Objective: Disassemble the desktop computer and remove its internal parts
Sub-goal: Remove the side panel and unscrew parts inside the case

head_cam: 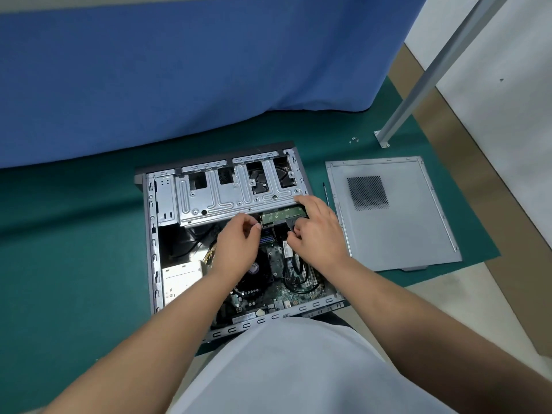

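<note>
Lying on its side on a green mat [74, 249], the desktop computer case [239, 243] has its open side facing up, and a person leans over it from the near edge with both bare forearms reaching in. From the head camera, the only view on offer, the left hand [236, 249] sits over the middle of the case with its fingers curled inward; the grip looks like a pinch of thumb against forefinger at the near edge of the metal drive cage [236, 192], but whether anything small is caught between them I cannot tell. The right hand [319, 231] is just beside it, its forefinger stretched out onto the cage's near right corner while the other fingers curl down around a dark cable connector [288, 227] at the end of the hard drive [280, 216], whose green circuit board shows under the cage. Below the hands the motherboard [280, 282] lies in the case floor, with black cables [295, 279] looping across it and a silver power supply [179, 279] at the near left corner (a bundle of yellow wires peeks out beside it).

Right of the case, apart from it, the removed grey side panel [394, 213] lies flat on the mat, its perforated vent facing up. A thin screwdriver [325, 194] rests between case and panel. A few tiny screws [354, 140] sit farther back, near the foot of a pale metal leg [385, 135]. A blue cloth [194, 70] hangs behind everything.
</note>
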The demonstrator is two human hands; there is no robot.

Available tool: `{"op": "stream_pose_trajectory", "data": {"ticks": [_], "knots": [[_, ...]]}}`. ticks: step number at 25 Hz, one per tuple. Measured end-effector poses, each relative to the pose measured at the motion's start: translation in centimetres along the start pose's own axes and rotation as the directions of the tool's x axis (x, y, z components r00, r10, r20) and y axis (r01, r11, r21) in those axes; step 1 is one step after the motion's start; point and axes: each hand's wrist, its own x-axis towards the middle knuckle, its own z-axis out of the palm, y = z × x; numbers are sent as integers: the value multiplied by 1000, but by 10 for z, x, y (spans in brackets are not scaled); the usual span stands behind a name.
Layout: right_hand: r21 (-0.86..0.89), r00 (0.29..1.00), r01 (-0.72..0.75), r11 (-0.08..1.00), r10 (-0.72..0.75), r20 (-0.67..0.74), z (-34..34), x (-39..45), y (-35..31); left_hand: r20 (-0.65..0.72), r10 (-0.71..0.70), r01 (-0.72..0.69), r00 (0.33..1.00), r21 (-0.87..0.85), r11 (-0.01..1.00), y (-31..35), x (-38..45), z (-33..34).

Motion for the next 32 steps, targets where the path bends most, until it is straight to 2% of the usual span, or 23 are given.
{"op": "stream_pose_trajectory", "data": {"ticks": [1,3,6,10,14,20,27,30,32], "knots": [[4,1000,-3,1000,3,-7,1,-1,-1,32,-154,157,987,-104,982,3,5,6],[-8,1000,1,1000,-1,-6,1,-5,-1,176,-382,420,907,-357,834,10,14,17],[-9,1000,6,1000,-6,8,-1,-13,3,312,-455,548,834,-555,625,20,24,25],[-27,999,43,999,-42,22,-2,-30,6,390,-445,584,806,-648,489,27,31,26],[-5,997,75,997,-75,3,-7,-45,12,389,-475,608,789,-607,512,29,22,27],[11,993,114,993,-115,35,-18,-56,27,376,-551,635,745,-654,411,29,-12,29],[98,973,192,977,-203,113,-25,-65,33,269,-642,535,718,-804,261,22,-68,21],[195,960,193,962,-226,164,-27,-64,31,235,-665,467,709,-863,192,25,-94,17],[279,957,153,948,-212,197,-29,-63,26,195,-664,414,722,-891,189,29,-106,13]]}}
